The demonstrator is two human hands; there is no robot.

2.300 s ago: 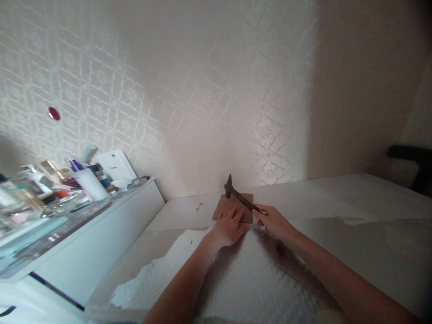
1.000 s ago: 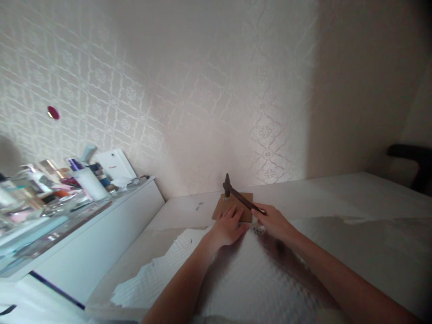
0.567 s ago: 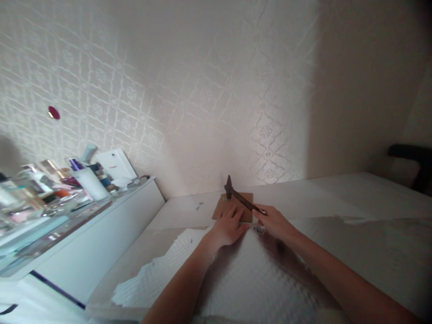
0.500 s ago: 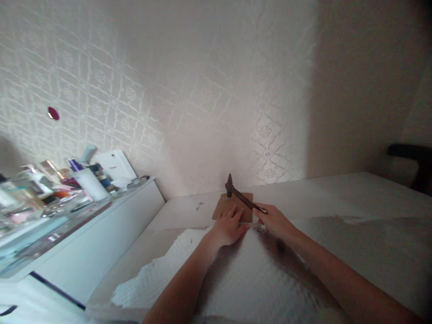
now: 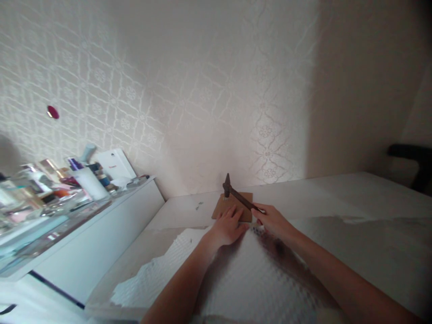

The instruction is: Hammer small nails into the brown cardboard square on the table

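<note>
My right hand (image 5: 270,218) is wrapped round the handle of a hammer (image 5: 241,198) with a dark, worn head. The hammer's head sits over the far left part of a brown board (image 5: 248,201), its pointed end up; whether it touches the board I cannot tell. Fingers spread, my left hand (image 5: 229,227) lies flat on the near part of that board. Some small light marks show on the board by the hammer's head, too small to make out. Beneath my forearms is a white textured sheet (image 5: 249,279).
On the left a white cabinet (image 5: 111,229) carries bottles, a white box (image 5: 116,164) and other small items. Small bits (image 5: 199,205) lie on the white table (image 5: 178,211) left of the board. The patterned wall rises right behind. A dark armrest (image 5: 410,153) stands at far right.
My right hand and the hammer have shifted slightly to the left. My left hand stays in place on the board.
</note>
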